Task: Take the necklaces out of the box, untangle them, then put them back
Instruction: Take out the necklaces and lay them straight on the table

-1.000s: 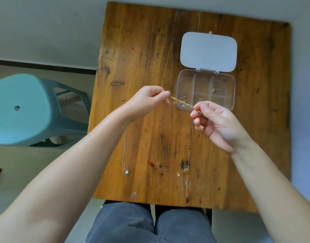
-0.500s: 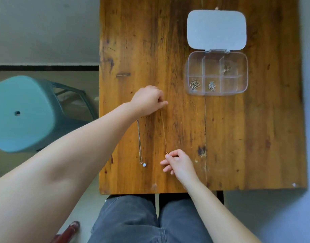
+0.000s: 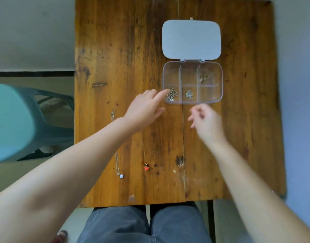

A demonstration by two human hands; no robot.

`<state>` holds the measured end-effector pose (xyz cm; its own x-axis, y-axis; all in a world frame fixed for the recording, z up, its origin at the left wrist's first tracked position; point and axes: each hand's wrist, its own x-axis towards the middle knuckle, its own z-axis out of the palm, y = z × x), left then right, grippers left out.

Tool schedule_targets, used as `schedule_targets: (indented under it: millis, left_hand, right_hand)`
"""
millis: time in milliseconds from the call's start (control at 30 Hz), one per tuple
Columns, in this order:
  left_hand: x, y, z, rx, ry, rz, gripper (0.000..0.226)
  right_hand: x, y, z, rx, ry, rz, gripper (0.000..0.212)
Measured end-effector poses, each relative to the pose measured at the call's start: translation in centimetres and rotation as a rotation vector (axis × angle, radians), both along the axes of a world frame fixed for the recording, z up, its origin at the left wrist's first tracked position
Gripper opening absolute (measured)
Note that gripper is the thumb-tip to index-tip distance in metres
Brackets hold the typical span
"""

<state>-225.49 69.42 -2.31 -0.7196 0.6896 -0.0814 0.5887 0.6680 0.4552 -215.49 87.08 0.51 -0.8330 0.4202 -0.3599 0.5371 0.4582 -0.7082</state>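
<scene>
A clear compartment box (image 3: 219, 79) lies open on the wooden table (image 3: 126, 50), its grey lid (image 3: 191, 39) folded back. Tangled necklaces sit in three compartments: front left (image 3: 172, 95), front middle (image 3: 189, 94) and back right (image 3: 204, 77). My left hand (image 3: 145, 109) reaches to the box's front left corner, fingers apart, index fingertip at the tangle there. My right hand (image 3: 205, 121) hovers just in front of the box, blurred, fingers loosely curled, holding nothing I can see. Two necklaces lie straight on the table: one with a white pendant (image 3: 121, 176), one with a red pendant (image 3: 146, 167).
A teal plastic stool (image 3: 12, 123) stands on the floor left of the table. My knees in grey trousers (image 3: 143, 225) are under the table's near edge. A wall runs behind and to the right.
Both hands let go of the gold chain, which now lies straight on the table with its red pendant. They have moved up to the box; the left reaches the front left compartment.
</scene>
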Motion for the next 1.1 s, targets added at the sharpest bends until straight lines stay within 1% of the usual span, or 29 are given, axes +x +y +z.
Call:
schedule_targets:
  millis: [33, 100, 167, 233, 267, 333, 433, 600, 733, 833, 900, 1000, 1100]
  left_hand:
    - [0.5, 1.0, 0.1, 0.002, 0.0, 0.013, 0.047]
    - [1.0, 2.3, 0.0, 0.022, -0.001, 0.087, 0.034]
    - [1.2, 3.0, -0.2, 0.045, -0.034, 0.192, 0.023]
    - [1.2, 3.2, -0.4, 0.067, -0.064, 0.25, 0.021]
    - [1.2, 3.2, -0.4, 0.077, -0.068, 0.258, 0.021]
    - [1.3, 3.3, -0.4, 0.081, -0.066, 0.263, 0.02]
    - [1.2, 3.3, -0.4, 0.071, -0.067, 0.271, 0.019]
    - [1.4, 3.4, -0.3, 0.061, -0.072, 0.303, 0.018]
    - [1.5, 3.6, -0.1, 0.041, -0.095, 0.314, 0.019]
    - [1.5, 3.6, 0.0, 0.029, -0.112, 0.315, 0.02]
    - [1.5, 3.6, 0.0, 0.027, -0.124, 0.314, 0.02]
    - [1.4, 3.7, 0.0, 0.03, -0.146, 0.317, 0.02]
    - [1.3, 3.6, 0.0, 0.032, -0.169, 0.309, 0.019]
  right_hand:
    - [-2.2, 2.5, 0.2, 0.081, 0.014, 0.023, 0.016]
    - [-6.2, 6.4, 0.3, 0.248, -0.022, 0.137, 0.024]
    - [-9.4, 8.9, -0.2, 0.458, -0.1, 0.339, 0.029]
    - [-11.5, 9.8, -0.9, 0.676, -0.153, 0.597, 0.026]
    - [-12.1, 9.8, -1.1, 0.751, -0.163, 0.708, 0.024]
    - [-12.9, 9.8, -1.4, 0.823, -0.144, 0.844, 0.016]
    - [-13.3, 10.1, -1.6, 0.817, -0.096, 0.856, 0.011]
    - [-12.5, 10.5, -1.4, 0.759, -0.06, 0.851, 0.018]
    - [-12.0, 10.5, -1.1, 0.574, -0.107, 0.709, 0.018]
    - [-11.6, 9.8, -1.0, 0.509, -0.154, 0.624, 0.02]
    - [-11.1, 9.3, -1.0, 0.499, -0.131, 0.593, 0.02]
    - [-10.4, 9.0, -1.1, 0.47, -0.046, 0.516, 0.014]
    - [-10.2, 8.9, -1.0, 0.43, -0.033, 0.466, 0.018]
